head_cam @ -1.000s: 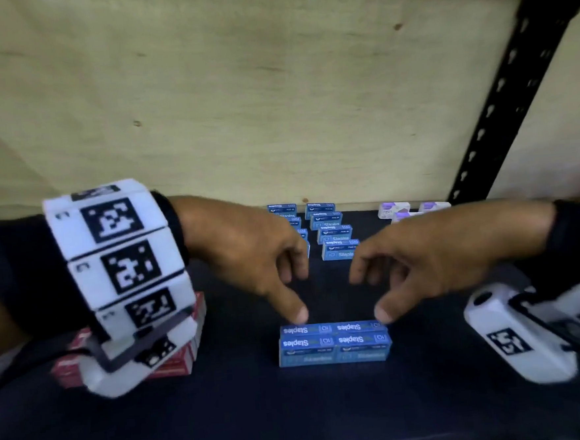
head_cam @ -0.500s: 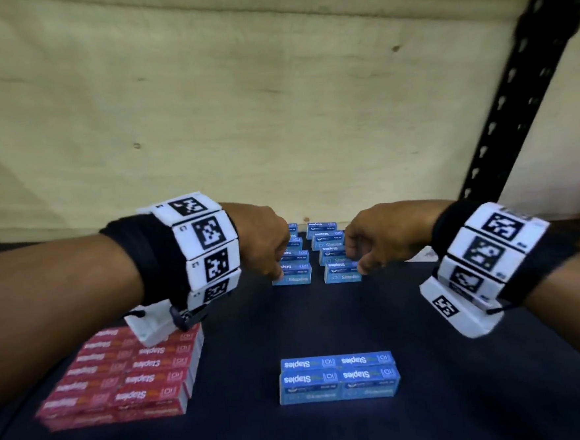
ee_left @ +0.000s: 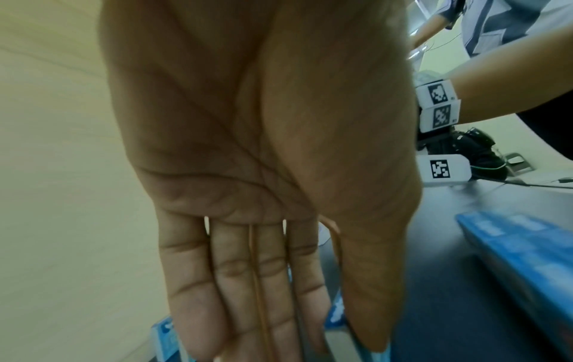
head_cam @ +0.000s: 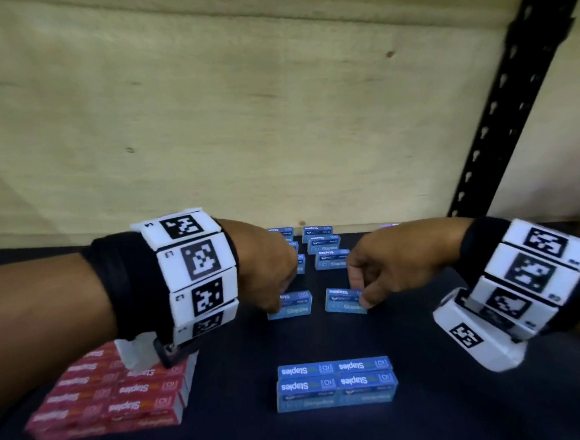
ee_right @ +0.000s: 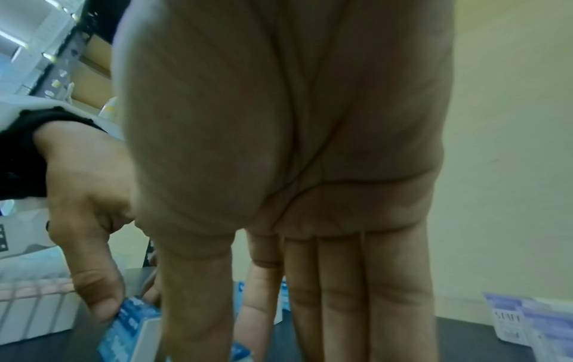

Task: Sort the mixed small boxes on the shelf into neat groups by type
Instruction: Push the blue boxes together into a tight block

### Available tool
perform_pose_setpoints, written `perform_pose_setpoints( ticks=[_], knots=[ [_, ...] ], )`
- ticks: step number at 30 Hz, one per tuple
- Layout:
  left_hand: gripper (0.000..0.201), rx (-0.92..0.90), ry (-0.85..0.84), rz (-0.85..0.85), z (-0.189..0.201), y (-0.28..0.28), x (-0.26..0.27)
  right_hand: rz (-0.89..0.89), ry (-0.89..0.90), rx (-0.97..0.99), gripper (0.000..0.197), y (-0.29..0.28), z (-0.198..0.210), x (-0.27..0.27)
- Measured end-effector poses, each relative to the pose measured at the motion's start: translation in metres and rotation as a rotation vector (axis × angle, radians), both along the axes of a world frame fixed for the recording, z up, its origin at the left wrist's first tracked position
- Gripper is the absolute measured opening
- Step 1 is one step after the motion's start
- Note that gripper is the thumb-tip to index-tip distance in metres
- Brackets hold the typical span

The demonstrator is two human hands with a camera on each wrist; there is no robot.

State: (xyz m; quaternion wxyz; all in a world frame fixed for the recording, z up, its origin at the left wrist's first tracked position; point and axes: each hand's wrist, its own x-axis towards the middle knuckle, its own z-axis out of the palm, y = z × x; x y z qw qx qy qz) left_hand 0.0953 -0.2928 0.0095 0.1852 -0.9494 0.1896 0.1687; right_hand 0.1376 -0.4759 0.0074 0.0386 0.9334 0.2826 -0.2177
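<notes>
Two blue staples boxes are held apart from the back rows. My left hand (head_cam: 278,306) pinches the left blue box (head_cam: 294,305) between thumb and fingers; the same box (ee_right: 131,320) shows in the right wrist view. My right hand (head_cam: 360,294) pinches the right blue box (head_cam: 342,300). Behind them stand two short rows of blue boxes (head_cam: 323,246). A tidy block of blue boxes (head_cam: 336,383) lies near the front. A stack of red staples boxes (head_cam: 116,400) sits front left, partly hidden by my left wrist.
Pale purple boxes (ee_right: 511,320) lie at the back right by the wall. A plywood back wall (head_cam: 240,120) closes the shelf, and a black perforated upright (head_cam: 512,84) stands at the right. The dark shelf surface (head_cam: 324,337) lies between the held boxes and the front block.
Both hands left the front blue block, reached to the back rows, took one blue box each, and have now drawn those boxes nearer to me.
</notes>
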Motion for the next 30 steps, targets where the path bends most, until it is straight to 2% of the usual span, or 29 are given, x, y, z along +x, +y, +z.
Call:
perform_pose_setpoints(
  ticks=[5,10,16,20,26,30],
  knots=[
    [0.012,-0.045,0.085,-0.029,0.006,-0.001,-0.024,0.046,0.075,0.057,0.017,-0.012,0.002,-0.02],
    [0.022,-0.08,0.162,-0.022,0.005,0.006,-0.038,0.058,0.136,0.078,0.019,-0.023,0.003,-0.033],
    [0.018,-0.124,0.257,-0.021,0.011,0.011,-0.044,0.106,0.182,0.071,0.021,-0.027,0.005,-0.038],
    [0.023,-0.17,0.33,-0.022,0.013,0.019,-0.043,0.129,0.211,0.076,0.022,-0.03,0.006,-0.039],
    [0.024,-0.227,0.351,-0.036,0.011,0.024,-0.043,0.143,0.306,0.081,0.022,-0.034,0.007,-0.037],
    [0.023,-0.231,0.364,-0.043,0.009,0.026,-0.042,0.151,0.309,0.072,0.022,-0.034,0.006,-0.034]
  ],
)
